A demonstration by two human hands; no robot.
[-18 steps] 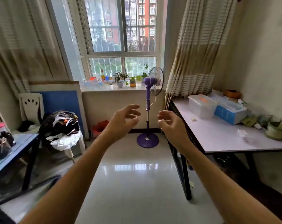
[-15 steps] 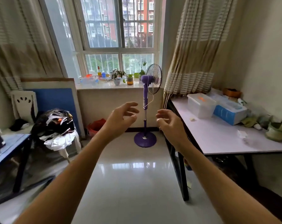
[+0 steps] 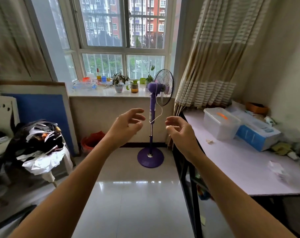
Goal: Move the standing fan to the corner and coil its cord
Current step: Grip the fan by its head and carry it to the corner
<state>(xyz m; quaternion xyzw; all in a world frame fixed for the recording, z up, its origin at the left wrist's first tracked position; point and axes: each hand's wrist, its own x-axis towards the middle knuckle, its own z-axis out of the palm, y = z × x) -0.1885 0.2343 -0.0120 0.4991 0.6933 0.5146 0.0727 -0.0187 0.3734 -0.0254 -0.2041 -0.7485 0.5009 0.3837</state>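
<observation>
Both hands reach forward with fingers spread, holding nothing, and the fan stands on the floor beyond them.

Left hand point(image 3: 127, 125) and right hand point(image 3: 180, 130) are raised side by side with a gap between them, fingers loosely curled and apart, touching neither each other nor anything else. Seen through that gap, farther off, the purple fan point(image 3: 151, 107) stands upright on its round base, under the windowsill point(image 3: 111, 94) and just beside the curtain point(image 3: 209, 66). A thin white cord point(image 3: 158, 107) hangs in a loop from the fan's head down to its pole. To the right of the right hand is a table point(image 3: 240, 162) carrying a clear plastic box point(image 3: 220, 122) and a blue carton point(image 3: 255, 135). To the left of the left hand, a chair is heaped with clothes point(image 3: 41, 141).
</observation>
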